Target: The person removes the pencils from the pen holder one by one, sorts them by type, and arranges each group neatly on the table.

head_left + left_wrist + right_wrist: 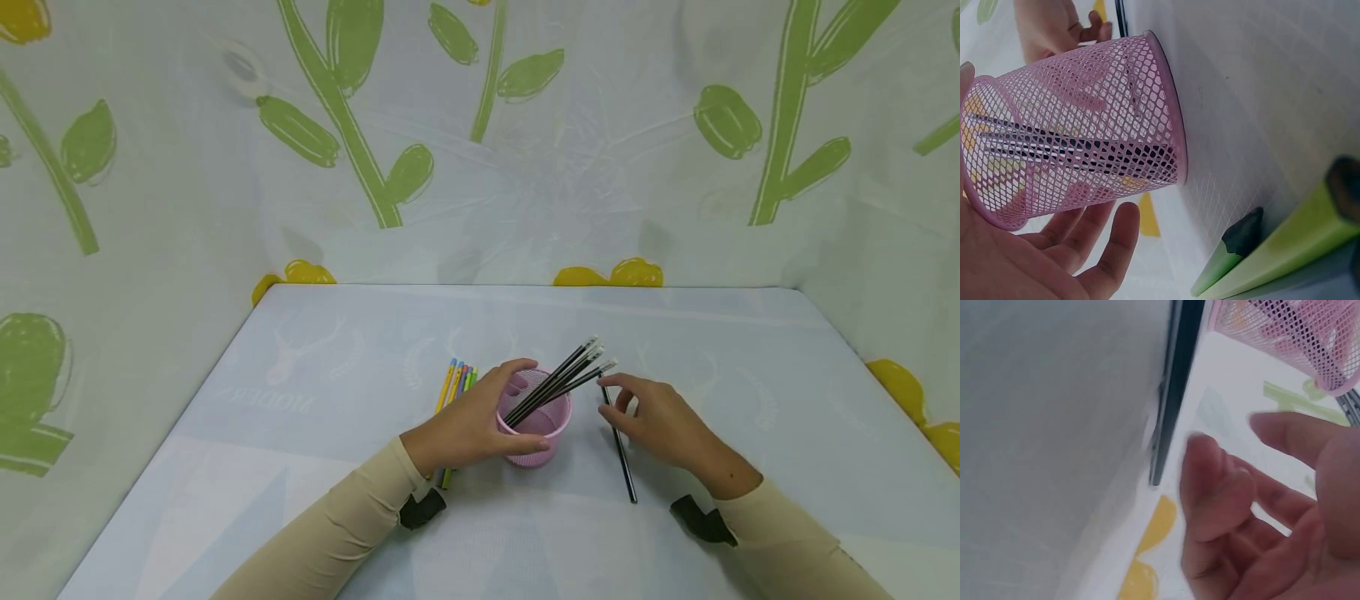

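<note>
A pink mesh pen cup [553, 423] stands on the table, holding several black pencils [561, 379] with whitish ends that lean right. My left hand [468, 425] grips the cup near its rim, thumb on the near side and fingers on the far side. Right of the cup, a single black pencil [624, 468] lies on the table. Over its far end is my right hand [663, 421], fingers loosely bent and thumb apart from them. The right wrist view shows nothing between those fingers, with the lone pencil [1179, 381] beside them.
Several coloured pencils or pens [452, 385], yellow, blue and green among them, lie left of the cup, partly hidden under my left hand. The pale table [300, 517] meets walls [600, 167] printed with green plants at its back and sides.
</note>
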### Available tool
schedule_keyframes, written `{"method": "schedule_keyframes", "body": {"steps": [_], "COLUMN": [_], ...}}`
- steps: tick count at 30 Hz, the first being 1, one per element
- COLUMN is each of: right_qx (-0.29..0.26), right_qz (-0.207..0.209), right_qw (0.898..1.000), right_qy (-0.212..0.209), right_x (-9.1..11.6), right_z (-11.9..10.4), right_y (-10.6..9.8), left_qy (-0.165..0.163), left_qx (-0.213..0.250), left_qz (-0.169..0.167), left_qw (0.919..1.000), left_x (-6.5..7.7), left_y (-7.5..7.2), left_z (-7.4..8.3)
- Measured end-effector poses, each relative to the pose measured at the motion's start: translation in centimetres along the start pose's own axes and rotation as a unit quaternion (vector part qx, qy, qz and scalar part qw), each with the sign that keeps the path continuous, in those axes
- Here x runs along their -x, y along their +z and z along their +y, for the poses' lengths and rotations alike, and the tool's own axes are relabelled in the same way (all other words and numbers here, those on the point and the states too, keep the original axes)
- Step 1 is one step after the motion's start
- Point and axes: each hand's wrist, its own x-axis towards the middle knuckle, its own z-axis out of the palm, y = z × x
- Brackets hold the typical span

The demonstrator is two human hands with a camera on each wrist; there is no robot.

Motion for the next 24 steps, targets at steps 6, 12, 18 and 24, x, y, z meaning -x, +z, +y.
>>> {"method": "schedule_keyframes", "body": {"steps": [6, 12, 18, 24], "right_qx": [-0.024, -0.048, -0.079, -0.103], "right_qz": [0.088, 0.141, 0.126, 0.109], "right_qw": [0.994, 0.983, 0.978, 0.976], "right_qy": [-0.055, -0.112, -0.143, -0.158], "right_x": [0.8, 1.6, 2.2, 2.4], "right_z": [-1.1, -2.1, -2.9, -3.3], "right_y": [-0.2, -0.1, 0.1, 0.1], "left_qy": [0.01, 0.011, 0.01, 0.011], "left_qx": [0.008, 0.025, 0.026, 0.03], "left_qz": [-0.008, -0.017, -0.017, -0.02], "left_qw": [0.9999, 0.9995, 0.9995, 0.9993], "left_x": [-0.1, -0.1, -0.1, -0.2], "left_y": [-0.1, -0.1, -0.1, -0.1], "left_z": [-0.1, -0.2, -0.2, -0.3]}}
